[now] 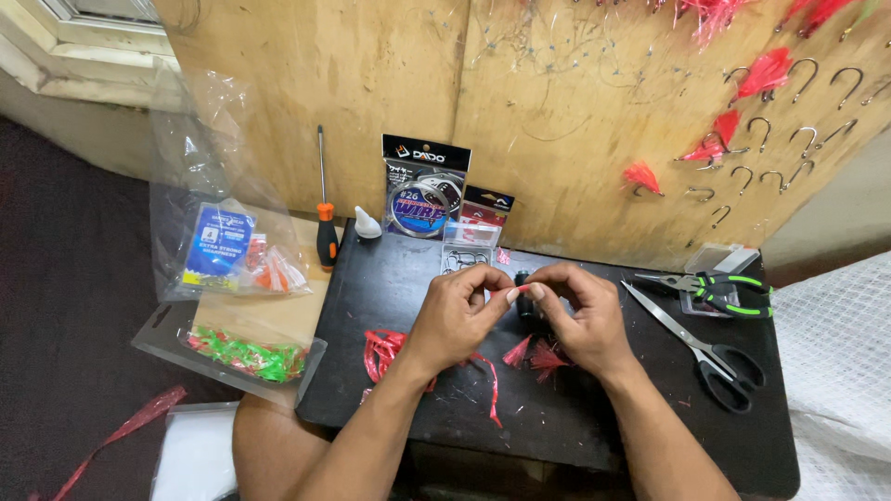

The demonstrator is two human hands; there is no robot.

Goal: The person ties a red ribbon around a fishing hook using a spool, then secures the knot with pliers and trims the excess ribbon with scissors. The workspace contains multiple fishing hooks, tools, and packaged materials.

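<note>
above the black tabletop (575,417), left hand (455,315) and right hand (580,320) both pinched shut on a small red tinsel strip (516,290). best kept taut, fingertips close, the loose red tuft (543,357) just below left undisturbed.

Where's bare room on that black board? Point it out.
Free: the black board near edge, between right hand and scissors; also the back-left corner by the white cap. Crowded: red strips under the left hand.
</note>
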